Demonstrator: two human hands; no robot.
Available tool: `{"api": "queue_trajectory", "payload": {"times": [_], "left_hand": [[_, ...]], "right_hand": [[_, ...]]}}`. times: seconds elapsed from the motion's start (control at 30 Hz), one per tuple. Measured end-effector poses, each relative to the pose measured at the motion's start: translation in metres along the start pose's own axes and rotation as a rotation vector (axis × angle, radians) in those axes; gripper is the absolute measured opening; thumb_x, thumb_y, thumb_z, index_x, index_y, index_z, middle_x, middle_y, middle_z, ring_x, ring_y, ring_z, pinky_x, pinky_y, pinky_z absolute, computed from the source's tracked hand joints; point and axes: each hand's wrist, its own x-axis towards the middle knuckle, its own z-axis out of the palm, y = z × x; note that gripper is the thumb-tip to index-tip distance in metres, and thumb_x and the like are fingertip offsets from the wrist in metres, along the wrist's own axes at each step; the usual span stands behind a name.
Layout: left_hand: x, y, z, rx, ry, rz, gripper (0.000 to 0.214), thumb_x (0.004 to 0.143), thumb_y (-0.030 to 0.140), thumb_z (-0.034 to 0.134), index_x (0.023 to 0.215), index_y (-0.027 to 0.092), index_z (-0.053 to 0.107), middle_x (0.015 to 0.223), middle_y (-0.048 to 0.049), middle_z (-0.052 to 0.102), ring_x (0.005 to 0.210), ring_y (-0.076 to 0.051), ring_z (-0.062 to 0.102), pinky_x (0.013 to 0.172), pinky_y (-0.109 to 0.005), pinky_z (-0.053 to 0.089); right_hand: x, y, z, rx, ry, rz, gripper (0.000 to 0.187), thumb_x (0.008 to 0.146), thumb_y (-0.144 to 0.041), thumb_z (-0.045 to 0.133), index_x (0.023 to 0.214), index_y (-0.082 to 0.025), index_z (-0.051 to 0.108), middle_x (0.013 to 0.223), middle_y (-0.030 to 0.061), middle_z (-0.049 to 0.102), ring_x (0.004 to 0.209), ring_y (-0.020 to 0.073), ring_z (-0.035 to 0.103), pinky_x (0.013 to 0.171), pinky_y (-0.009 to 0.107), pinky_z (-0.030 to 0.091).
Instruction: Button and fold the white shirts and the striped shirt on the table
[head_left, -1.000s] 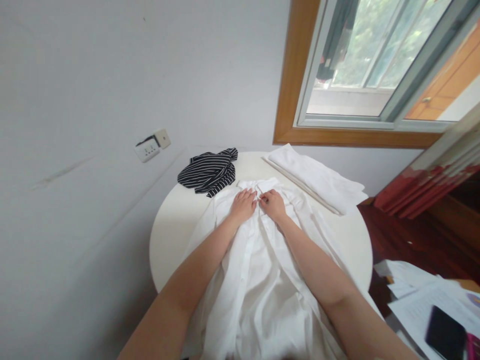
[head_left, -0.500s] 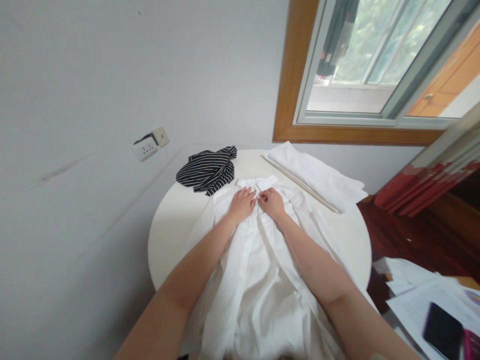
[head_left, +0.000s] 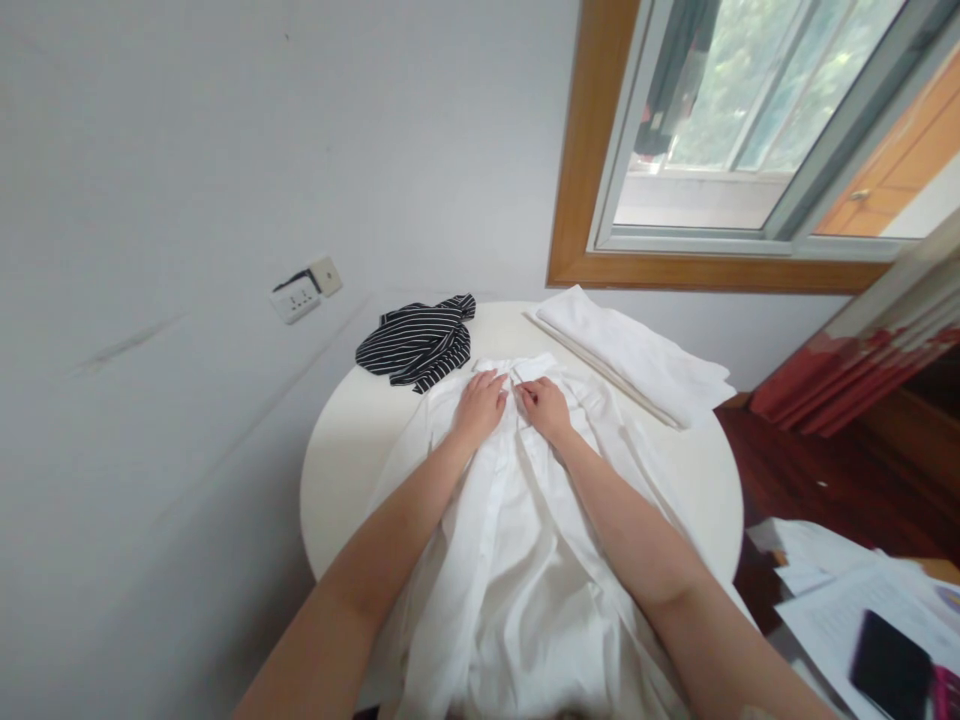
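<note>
A white shirt (head_left: 525,570) lies spread over the round table, its collar end away from me and its lower part hanging toward my body. My left hand (head_left: 480,405) rests on the upper front just below the collar, fingers bent over the cloth and gripping it near the front opening. Just across that opening, my right hand (head_left: 545,407) pinches the other front edge between thumb and curled fingers. A small gap separates the two hands. Whatever lies between the fingertips is too small to make out.
On the round white table (head_left: 337,470), a black striped garment (head_left: 420,340) lies back left and folded white cloth (head_left: 630,350) back right. A wall socket (head_left: 296,298) is at left, a window (head_left: 697,120) behind. Papers (head_left: 870,600) and a phone (head_left: 891,665) lie lower right.
My left hand has drawn slightly left, so its fingertips are farther from the right hand. The right hand stays nearly in place. The view has shifted a little.
</note>
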Motion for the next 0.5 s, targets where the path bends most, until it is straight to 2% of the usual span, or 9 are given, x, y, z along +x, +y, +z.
{"api": "queue_trajectory", "payload": {"times": [0.07,0.13,0.23,0.33,0.4,0.5], "left_hand": [[0.003,-0.008,-0.018,0.042,0.077,-0.089,0.035,0.094,0.027,0.042,0.125,0.019,0.057,0.124,-0.0098,0.058,0.117,-0.024,0.049,0.104,-0.038,0.038],[0.003,-0.022,-0.037,0.120,0.079,-0.196,0.032,0.092,0.029,0.045,0.118,0.020,0.060,0.114,-0.0110,0.060,0.110,-0.027,0.051,0.096,-0.040,0.042],[-0.002,-0.047,-0.056,0.245,-0.050,-0.327,0.030,0.089,0.034,0.050,0.110,0.018,0.065,0.106,-0.0138,0.061,0.107,-0.031,0.051,0.088,-0.042,0.044],[-0.012,-0.067,-0.065,0.309,-0.155,-0.413,0.035,0.090,0.041,0.047,0.107,0.016,0.065,0.108,-0.0158,0.061,0.108,-0.033,0.052,0.086,-0.042,0.045],[-0.016,-0.074,-0.067,0.312,-0.194,-0.457,0.039,0.091,0.045,0.044,0.107,0.016,0.065,0.109,-0.0162,0.063,0.108,-0.033,0.054,0.085,-0.042,0.046],[-0.016,-0.077,-0.067,0.293,-0.269,-0.514,0.048,0.090,0.052,0.042,0.109,0.013,0.063,0.107,-0.0178,0.065,0.105,-0.034,0.058,0.083,-0.043,0.047]], "right_hand": [[0.001,0.000,-0.004,-0.013,0.034,0.052,0.031,0.096,-0.027,0.042,0.109,-0.022,0.069,0.098,0.0061,0.062,0.092,0.0166,0.056,0.084,0.024,0.039],[0.004,0.001,-0.014,-0.068,0.075,0.113,0.031,0.095,-0.026,0.042,0.110,-0.021,0.069,0.101,0.0076,0.063,0.096,0.0185,0.055,0.087,0.027,0.038],[0.009,0.005,-0.037,-0.189,0.154,0.182,0.030,0.093,-0.025,0.046,0.113,-0.024,0.068,0.111,0.0088,0.062,0.107,0.0232,0.050,0.091,0.033,0.035],[0.013,0.016,-0.063,-0.318,0.210,0.289,0.033,0.091,-0.025,0.049,0.120,-0.024,0.063,0.117,0.0112,0.059,0.113,0.0276,0.047,0.093,0.039,0.036],[0.014,0.026,-0.077,-0.397,0.167,0.359,0.033,0.090,-0.025,0.050,0.120,-0.019,0.063,0.116,0.0143,0.059,0.113,0.0296,0.048,0.092,0.041,0.038],[0.013,0.041,-0.090,-0.485,0.035,0.432,0.033,0.091,-0.029,0.050,0.114,-0.013,0.066,0.116,0.0185,0.059,0.113,0.0316,0.050,0.090,0.042,0.041]]}}
